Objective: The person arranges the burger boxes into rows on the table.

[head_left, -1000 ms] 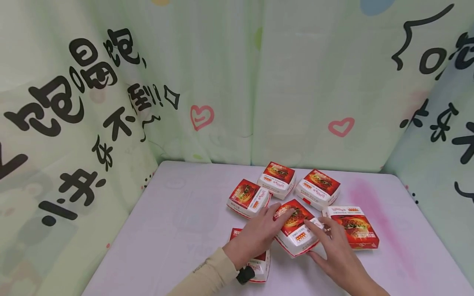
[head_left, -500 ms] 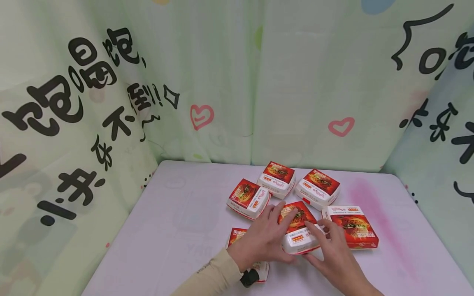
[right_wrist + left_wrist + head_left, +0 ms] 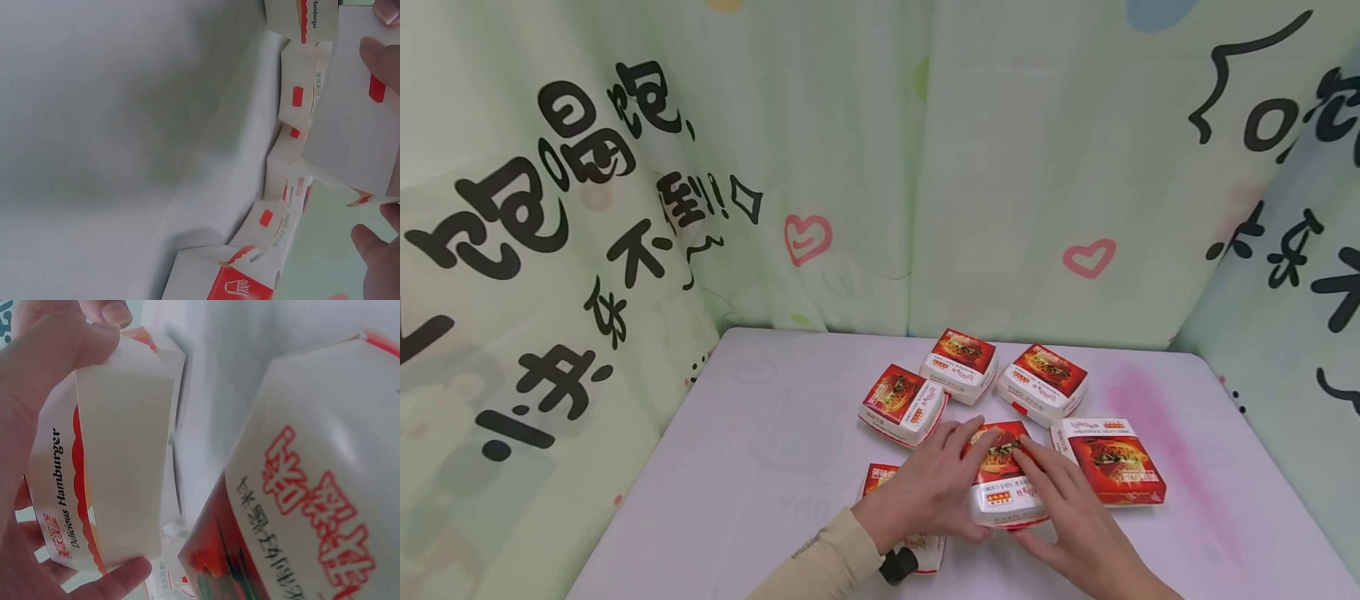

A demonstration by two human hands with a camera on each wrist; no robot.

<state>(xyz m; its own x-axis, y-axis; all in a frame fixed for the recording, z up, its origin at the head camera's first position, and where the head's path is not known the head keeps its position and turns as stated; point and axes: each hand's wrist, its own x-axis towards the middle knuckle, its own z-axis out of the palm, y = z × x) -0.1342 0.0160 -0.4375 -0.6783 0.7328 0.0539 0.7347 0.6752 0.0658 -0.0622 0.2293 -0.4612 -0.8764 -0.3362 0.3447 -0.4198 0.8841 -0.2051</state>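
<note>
A red-and-white hamburger box is between my two hands in the head view, its burger picture facing up. My left hand grips its left side, fingers over the top and thumb at the near edge. My right hand holds the right side, fingertips on the lid and thumb low at the near corner. Up close in the left wrist view, the box shows a plain white side and "Delicious Hamburger" print. In the right wrist view its white underside is raised off the table, the right thumb against it.
Behind it stand a left box, a rear box and a rear right box. A larger burger box lies at the right. Another box is partly hidden under the left forearm. The white table meets printed curtains.
The held box has turned from a slant to nearly square and come slightly nearer. The left thumb has moved to its near edge, and the right fingers have straightened farther over the lid.
</note>
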